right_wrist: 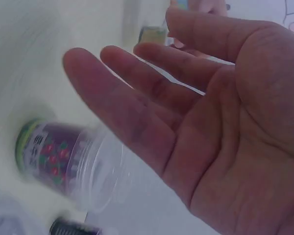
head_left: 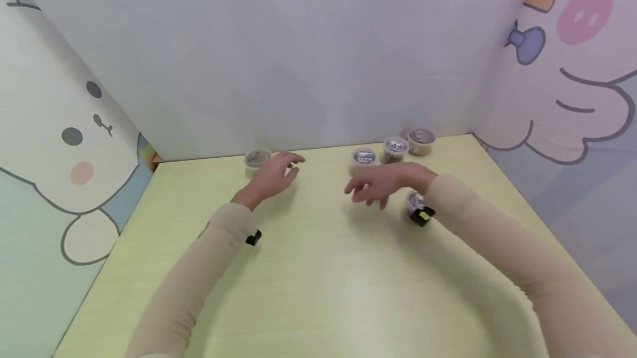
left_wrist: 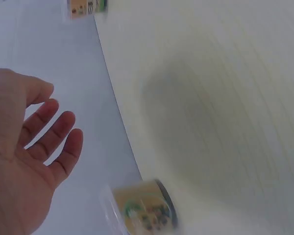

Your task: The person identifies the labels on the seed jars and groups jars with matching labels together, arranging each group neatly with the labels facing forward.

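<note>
Got left hand [head_left: 271,175] by a tub [head_left: 256,157] on the worktop [head_left: 318,286], far edge, right hand [head_left: 384,180] near more tubs [head_left: 396,146] toward far-right corner, with fingers [right_wrist: 115,105] kinda loosely spread, gripping nothing.

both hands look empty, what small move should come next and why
Probably ease the right hand back and lower it to the front tub: that hand holds nothing, its fingers are extended, and this tub stands close by its wrist, nearer the camera than the three back tubs on the right.
</note>
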Demonstrator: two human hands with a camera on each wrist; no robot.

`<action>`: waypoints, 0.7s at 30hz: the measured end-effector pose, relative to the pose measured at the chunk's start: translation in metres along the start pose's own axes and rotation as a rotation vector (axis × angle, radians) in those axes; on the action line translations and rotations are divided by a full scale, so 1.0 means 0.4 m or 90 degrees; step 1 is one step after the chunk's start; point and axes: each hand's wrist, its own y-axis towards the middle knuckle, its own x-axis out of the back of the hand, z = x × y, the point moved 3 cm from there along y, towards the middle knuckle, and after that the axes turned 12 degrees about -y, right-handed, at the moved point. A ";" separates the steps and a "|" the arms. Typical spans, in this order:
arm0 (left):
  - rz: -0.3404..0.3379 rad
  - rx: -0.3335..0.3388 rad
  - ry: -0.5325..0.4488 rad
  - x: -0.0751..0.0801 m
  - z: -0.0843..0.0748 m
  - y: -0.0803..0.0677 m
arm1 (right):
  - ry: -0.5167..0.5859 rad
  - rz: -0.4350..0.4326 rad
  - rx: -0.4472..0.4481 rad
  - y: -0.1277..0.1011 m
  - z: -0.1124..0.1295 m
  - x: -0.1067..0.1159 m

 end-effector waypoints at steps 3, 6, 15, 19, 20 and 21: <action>0.129 -0.001 0.003 -0.060 -0.070 0.031 | -0.050 -0.136 0.009 -0.078 -0.041 0.000; 0.278 0.029 0.012 -0.127 -0.140 0.053 | -0.113 -0.282 -0.005 -0.148 -0.091 -0.011; 0.381 0.009 -0.030 -0.294 -0.273 0.106 | -0.136 -0.357 -0.098 -0.304 -0.213 -0.086; 0.375 -0.004 -0.070 -0.350 -0.309 0.132 | -0.056 -0.325 -0.090 -0.336 -0.255 -0.127; 0.373 -0.010 -0.071 -0.362 -0.316 0.138 | -0.035 -0.314 -0.086 -0.340 -0.263 -0.137; 0.369 -0.015 -0.070 -0.372 -0.323 0.143 | -0.016 -0.304 -0.083 -0.342 -0.270 -0.147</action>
